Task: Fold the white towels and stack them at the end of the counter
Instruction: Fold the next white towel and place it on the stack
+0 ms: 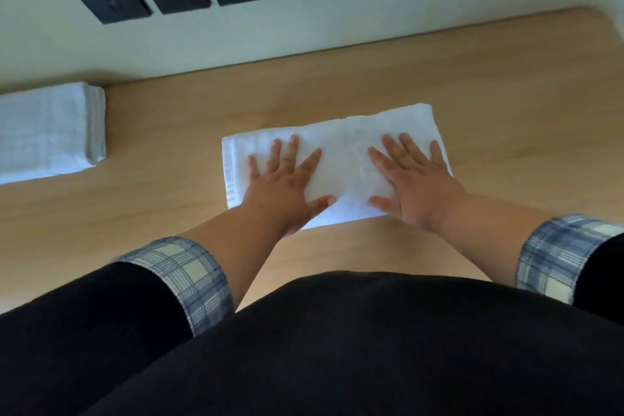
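Folded white towel [341, 159] lies flat mid-counter — stack [50, 132] (left) apart.

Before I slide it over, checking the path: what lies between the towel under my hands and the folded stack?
Nothing but bare wooden counter separates the towel from the folded stack, as the head view shows.

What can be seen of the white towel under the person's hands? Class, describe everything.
The white folded cloth towel lies flat on the light wooden counter, a long rectangle set slightly aslant. It looks soft, with faint creases near its middle. The left hand and right hand press on it, fingers spread flat, one on each half. It lies apart from the stack of folded white towels at the left.
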The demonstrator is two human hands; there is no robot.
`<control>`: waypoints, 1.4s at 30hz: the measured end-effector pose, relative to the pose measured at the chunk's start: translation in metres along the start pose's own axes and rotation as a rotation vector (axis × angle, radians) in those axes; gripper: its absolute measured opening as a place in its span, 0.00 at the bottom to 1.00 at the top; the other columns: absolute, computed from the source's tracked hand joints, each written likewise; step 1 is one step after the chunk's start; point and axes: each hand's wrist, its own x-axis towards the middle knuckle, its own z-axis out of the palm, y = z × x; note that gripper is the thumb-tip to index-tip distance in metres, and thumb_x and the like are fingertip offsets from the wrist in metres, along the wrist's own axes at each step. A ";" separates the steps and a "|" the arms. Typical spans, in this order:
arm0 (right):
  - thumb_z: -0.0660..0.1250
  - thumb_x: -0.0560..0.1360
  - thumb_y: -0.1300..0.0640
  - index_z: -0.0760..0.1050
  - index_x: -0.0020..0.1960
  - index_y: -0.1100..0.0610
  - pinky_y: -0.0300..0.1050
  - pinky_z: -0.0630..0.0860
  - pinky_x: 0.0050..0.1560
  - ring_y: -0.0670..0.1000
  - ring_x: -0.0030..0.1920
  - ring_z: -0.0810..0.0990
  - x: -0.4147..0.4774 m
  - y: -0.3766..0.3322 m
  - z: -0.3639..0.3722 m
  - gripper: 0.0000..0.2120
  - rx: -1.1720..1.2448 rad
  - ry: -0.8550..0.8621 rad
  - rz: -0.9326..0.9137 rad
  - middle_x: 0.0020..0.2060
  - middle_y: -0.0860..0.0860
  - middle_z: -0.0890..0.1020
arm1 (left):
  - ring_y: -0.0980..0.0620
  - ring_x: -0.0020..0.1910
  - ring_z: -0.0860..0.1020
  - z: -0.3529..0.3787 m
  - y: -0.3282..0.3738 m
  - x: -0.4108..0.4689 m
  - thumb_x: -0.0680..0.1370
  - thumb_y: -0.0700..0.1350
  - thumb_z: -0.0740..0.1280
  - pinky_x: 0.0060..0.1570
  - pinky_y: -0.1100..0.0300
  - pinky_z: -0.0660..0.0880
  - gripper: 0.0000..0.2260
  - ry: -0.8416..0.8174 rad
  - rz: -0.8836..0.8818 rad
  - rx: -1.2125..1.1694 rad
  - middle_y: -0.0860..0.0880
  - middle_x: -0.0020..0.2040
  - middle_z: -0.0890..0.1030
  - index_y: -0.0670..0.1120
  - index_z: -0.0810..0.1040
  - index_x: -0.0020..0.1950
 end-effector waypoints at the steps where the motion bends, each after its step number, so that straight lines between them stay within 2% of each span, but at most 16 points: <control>1: 0.42 0.69 0.21 0.28 0.76 0.38 0.67 0.36 0.75 0.51 0.77 0.28 0.001 0.002 -0.002 0.44 -0.008 -0.016 0.010 0.78 0.45 0.31 | 0.46 0.75 0.28 0.002 -0.001 -0.001 0.68 0.79 0.42 0.72 0.34 0.36 0.41 0.009 0.014 0.006 0.51 0.77 0.27 0.64 0.30 0.75; 4: 0.47 0.63 0.17 0.32 0.77 0.36 0.69 0.39 0.74 0.50 0.77 0.29 0.002 0.009 -0.005 0.50 0.054 -0.023 0.056 0.78 0.42 0.32 | 0.47 0.75 0.28 0.010 -0.013 -0.009 0.66 0.80 0.45 0.73 0.37 0.34 0.45 0.063 0.092 0.062 0.50 0.78 0.29 0.64 0.31 0.75; 7: 0.52 0.67 0.20 0.41 0.79 0.36 0.60 0.43 0.77 0.49 0.78 0.32 -0.003 0.021 0.001 0.46 0.232 0.018 0.157 0.79 0.43 0.35 | 0.49 0.78 0.33 0.015 -0.036 -0.021 0.71 0.77 0.43 0.74 0.39 0.37 0.39 0.138 0.091 0.042 0.51 0.80 0.36 0.64 0.38 0.78; 9: 0.57 0.74 0.29 0.52 0.78 0.35 0.50 0.45 0.77 0.51 0.79 0.38 -0.006 0.028 0.006 0.35 0.504 0.102 0.269 0.80 0.45 0.39 | 0.48 0.78 0.37 0.017 -0.048 -0.027 0.75 0.73 0.43 0.74 0.38 0.42 0.31 0.167 -0.074 -0.121 0.55 0.80 0.38 0.68 0.44 0.77; 12: 0.64 0.79 0.42 0.64 0.74 0.36 0.41 0.54 0.72 0.52 0.79 0.54 -0.003 0.036 0.007 0.25 0.842 0.185 0.352 0.80 0.50 0.50 | 0.40 0.77 0.50 0.025 -0.055 -0.032 0.77 0.69 0.51 0.70 0.38 0.60 0.23 0.165 -0.383 -0.543 0.55 0.79 0.43 0.75 0.52 0.72; 13: 0.66 0.79 0.43 0.66 0.73 0.36 0.41 0.58 0.71 0.52 0.77 0.59 -0.001 0.039 0.005 0.24 0.888 0.177 0.343 0.79 0.50 0.56 | 0.39 0.73 0.57 0.026 -0.054 -0.034 0.78 0.67 0.54 0.65 0.42 0.65 0.22 0.153 -0.432 -0.653 0.52 0.78 0.48 0.76 0.53 0.71; 15: 0.70 0.76 0.44 0.69 0.69 0.33 0.41 0.66 0.68 0.47 0.70 0.69 0.002 0.044 0.001 0.23 1.022 0.142 0.322 0.73 0.45 0.68 | 0.45 0.63 0.65 0.028 -0.051 -0.036 0.78 0.66 0.58 0.56 0.49 0.66 0.22 0.134 -0.462 -0.791 0.47 0.72 0.60 0.76 0.55 0.70; 18: 0.74 0.73 0.44 0.74 0.61 0.29 0.31 0.75 0.50 0.36 0.56 0.78 0.005 0.052 -0.006 0.20 1.267 0.044 0.334 0.61 0.35 0.76 | 0.45 0.59 0.69 0.024 -0.049 -0.037 0.74 0.68 0.60 0.55 0.49 0.69 0.22 0.123 -0.513 -0.924 0.49 0.68 0.67 0.80 0.58 0.67; 22: 0.75 0.73 0.50 0.79 0.57 0.33 0.44 0.82 0.45 0.47 0.51 0.85 0.016 0.063 -0.008 0.16 1.490 -0.079 0.364 0.57 0.42 0.82 | 0.44 0.60 0.72 0.017 -0.045 -0.038 0.68 0.71 0.62 0.56 0.47 0.73 0.20 0.085 -0.580 -1.093 0.52 0.66 0.69 0.84 0.62 0.57; 25: 0.73 0.75 0.52 0.80 0.58 0.36 0.47 0.82 0.41 0.50 0.49 0.86 0.022 0.065 -0.010 0.15 1.559 -0.121 0.398 0.54 0.45 0.85 | 0.44 0.62 0.72 0.013 -0.044 -0.038 0.67 0.70 0.66 0.60 0.43 0.74 0.16 0.045 -0.612 -1.256 0.53 0.67 0.69 0.83 0.67 0.51; 30: 0.67 0.79 0.55 0.79 0.60 0.40 0.47 0.82 0.39 0.51 0.48 0.86 0.028 0.069 -0.016 0.13 1.664 -0.169 0.451 0.54 0.47 0.85 | 0.54 0.56 0.73 0.013 -0.038 -0.036 0.74 0.65 0.66 0.43 0.55 0.75 0.08 0.094 -0.709 -1.372 0.58 0.63 0.72 0.80 0.72 0.49; 33: 0.65 0.79 0.57 0.80 0.59 0.41 0.47 0.82 0.37 0.51 0.46 0.87 0.025 0.070 -0.020 0.14 1.693 -0.166 0.454 0.54 0.47 0.85 | 0.54 0.53 0.75 0.005 -0.036 -0.036 0.76 0.64 0.66 0.39 0.55 0.77 0.08 0.072 -0.766 -1.397 0.56 0.64 0.72 0.75 0.73 0.54; 35: 0.65 0.80 0.59 0.80 0.58 0.40 0.48 0.82 0.38 0.51 0.46 0.86 0.021 0.069 -0.025 0.15 1.711 -0.152 0.451 0.53 0.48 0.85 | 0.51 0.55 0.77 -0.007 -0.037 -0.037 0.76 0.64 0.66 0.44 0.52 0.78 0.15 0.007 -0.788 -1.424 0.54 0.65 0.74 0.69 0.73 0.63; 37: 0.65 0.79 0.60 0.80 0.58 0.40 0.48 0.82 0.39 0.53 0.47 0.86 0.017 0.065 -0.033 0.16 1.728 -0.130 0.422 0.53 0.49 0.86 | 0.47 0.58 0.78 -0.022 -0.039 -0.044 0.76 0.62 0.67 0.50 0.48 0.79 0.18 -0.027 -0.800 -1.468 0.53 0.65 0.76 0.67 0.73 0.66; 40: 0.65 0.79 0.61 0.80 0.58 0.41 0.51 0.82 0.42 0.54 0.49 0.86 0.013 0.056 -0.055 0.17 1.734 -0.088 0.334 0.51 0.49 0.86 | 0.46 0.57 0.80 -0.040 -0.043 -0.066 0.74 0.58 0.72 0.48 0.48 0.80 0.12 0.127 -0.762 -1.506 0.52 0.63 0.78 0.71 0.77 0.55; 42: 0.65 0.79 0.61 0.80 0.57 0.40 0.51 0.82 0.43 0.54 0.50 0.86 0.011 0.047 -0.072 0.17 1.699 -0.069 0.264 0.50 0.48 0.87 | 0.46 0.57 0.79 -0.051 -0.043 -0.085 0.74 0.57 0.73 0.45 0.50 0.80 0.11 0.233 -0.738 -1.493 0.53 0.63 0.77 0.72 0.77 0.52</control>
